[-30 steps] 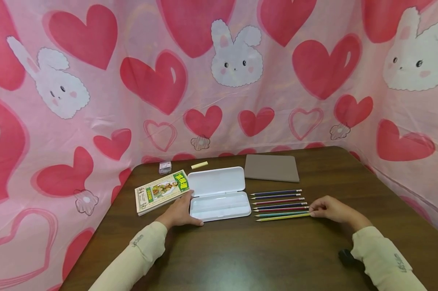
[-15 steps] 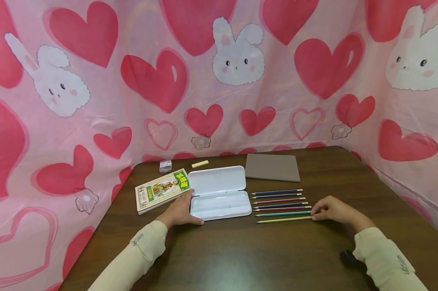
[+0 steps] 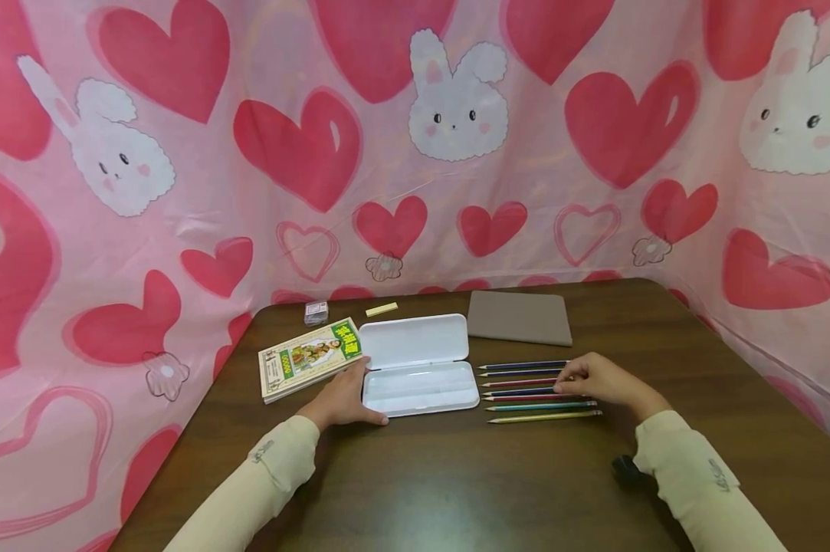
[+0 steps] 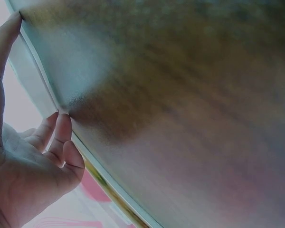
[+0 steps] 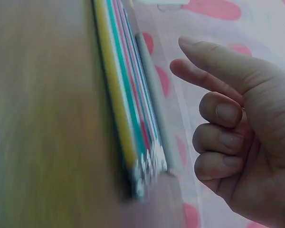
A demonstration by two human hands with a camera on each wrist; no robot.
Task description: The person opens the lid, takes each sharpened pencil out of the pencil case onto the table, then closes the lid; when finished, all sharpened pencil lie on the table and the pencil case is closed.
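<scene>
Head view shows the white pencil case [image 3: 420, 366] lying open on the desk [image 3: 456, 475], lid folded back toward twelve o'clock, tray toward me. My left hand [image 3: 346, 400] rests at the tray's eight o'clock corner, fingers fairly straight along its near edge, thumb against the left end. I judge it is there to keep the case from sliding. In the left wrist view those fingers [image 4: 61, 135] touch the pale rim, only lightly bent, gripping nothing.

The pencils [image 3: 535, 389] lie in a neat row at three o'clock of the case, parallel, points toward it, so each can be lifted singly. My right hand [image 3: 597, 379] sits over the eraser ends of the middle pencils. The right wrist view shows its fingers [image 5: 218, 111] loosely curled with thumb and forefinger extended, close to the pencils; I cannot tell whether it pinches one.

A booklet [image 3: 310, 359] lies at nine o'clock of the case, a grey notebook [image 3: 519, 317] at one o'clock.
</scene>
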